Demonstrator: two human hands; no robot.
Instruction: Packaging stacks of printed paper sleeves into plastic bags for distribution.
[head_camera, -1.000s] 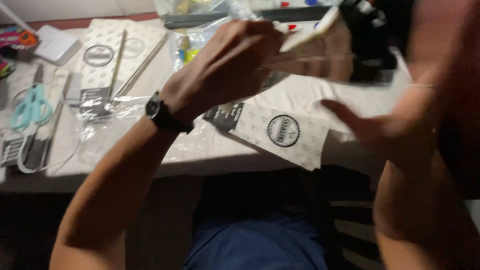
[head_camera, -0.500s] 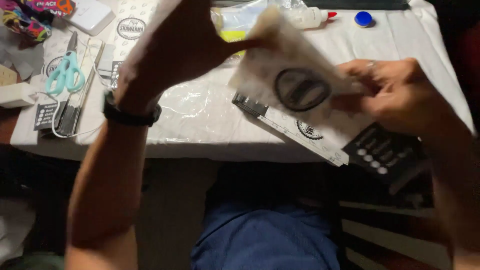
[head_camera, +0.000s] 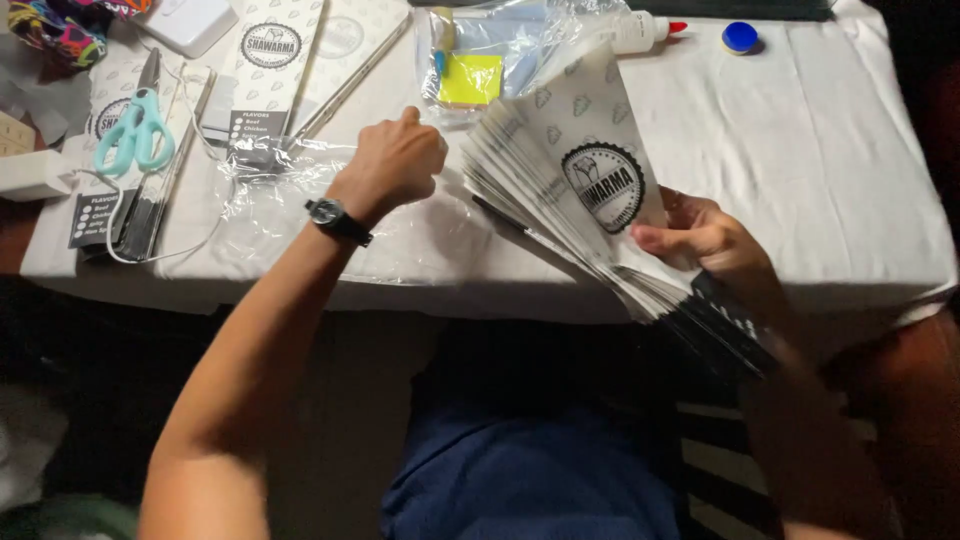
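Note:
My right hand (head_camera: 705, 238) grips a fanned stack of white paper food bags (head_camera: 580, 190) with a round black emblem and black ends, held tilted over the table's near edge. My left hand (head_camera: 395, 160), with a black wristwatch on the wrist, is closed into a loose fist and rests on a crinkled clear plastic sheet (head_camera: 270, 200) on the white tablecloth (head_camera: 800, 150); I cannot tell if it pinches anything. The left hand sits just left of the stack's top corner.
Mint-handled scissors (head_camera: 135, 130) lie on more flat bags (head_camera: 270, 60) at the left with a white cord. A clear plastic bag with a yellow sticky pad (head_camera: 472, 78), a glue bottle (head_camera: 645, 32) and a blue cap (head_camera: 740, 37) lie at the back.
The right hand has fanned the bags into a spread stack and lowered it. The left hand has let go of the bags and dropped onto the plastic sheet.

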